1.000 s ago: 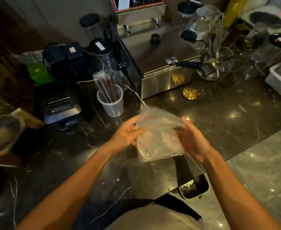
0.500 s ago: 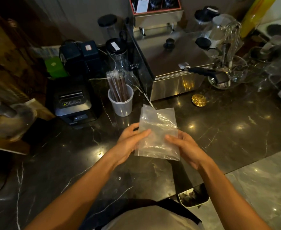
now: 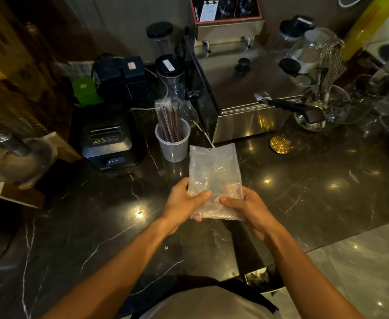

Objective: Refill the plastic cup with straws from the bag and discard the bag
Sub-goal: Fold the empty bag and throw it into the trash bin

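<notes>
Flatter now, bag point(image 3: 214, 176) between both hands, contents unclear

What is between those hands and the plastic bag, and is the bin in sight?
Nothing: the left hand and right hand both grip the clear bag directly, above the dark counter. It looks empty; the straws stand in the cup. No bin is clearly visible.

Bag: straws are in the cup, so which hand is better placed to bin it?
Right, probably. Both hands hold the empty bag, but the right hand is on the side of the dark bin-like opening below the counter edge.
</notes>
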A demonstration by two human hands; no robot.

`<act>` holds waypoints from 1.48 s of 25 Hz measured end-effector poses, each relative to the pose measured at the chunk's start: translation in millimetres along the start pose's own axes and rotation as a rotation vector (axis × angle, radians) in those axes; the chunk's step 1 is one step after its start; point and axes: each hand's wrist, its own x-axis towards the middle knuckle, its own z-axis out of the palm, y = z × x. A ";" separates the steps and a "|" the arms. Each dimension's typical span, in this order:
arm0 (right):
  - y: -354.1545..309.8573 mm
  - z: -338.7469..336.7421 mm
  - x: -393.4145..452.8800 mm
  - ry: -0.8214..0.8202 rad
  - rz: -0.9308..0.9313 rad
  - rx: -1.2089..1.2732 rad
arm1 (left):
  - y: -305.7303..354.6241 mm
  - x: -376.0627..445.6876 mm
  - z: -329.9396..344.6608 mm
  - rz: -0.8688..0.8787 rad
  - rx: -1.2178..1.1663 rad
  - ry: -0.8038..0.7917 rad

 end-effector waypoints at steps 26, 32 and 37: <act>3.3 -34.7 -46.0 0.057 -0.183 0.157 | 22.7 12.0 -15.1 -0.054 0.121 -0.382; 5.2 -46.8 -53.5 -0.036 -0.002 0.003 | 38.2 15.4 0.7 0.143 0.227 -0.298; 8.6 -51.3 -61.3 0.136 -0.076 0.002 | 30.3 9.8 16.1 -0.197 -0.154 -0.370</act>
